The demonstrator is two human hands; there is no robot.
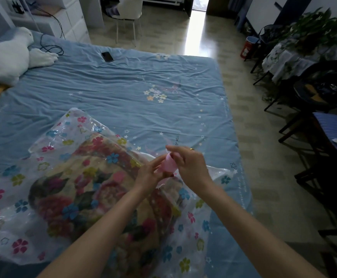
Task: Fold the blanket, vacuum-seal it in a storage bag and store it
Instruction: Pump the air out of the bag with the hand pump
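A folded flowered blanket (95,189) lies inside a clear storage bag (21,177) printed with coloured flowers, on the near part of the blue bed (107,93). A round pink cap (168,164) stands up from the bag's top right area. My left hand (150,173) holds the bag and the cap's base from the left. My right hand (187,163) grips the pink cap from the right and above, fingers curled round it.
A white plush goose (5,59) lies at the bed's far left, with a black cable and a black phone (107,56) beyond. A white chair (127,15) stands past the bed. Dark chairs, a covered table with plants (308,37) and a red bin (249,47) line the right side.
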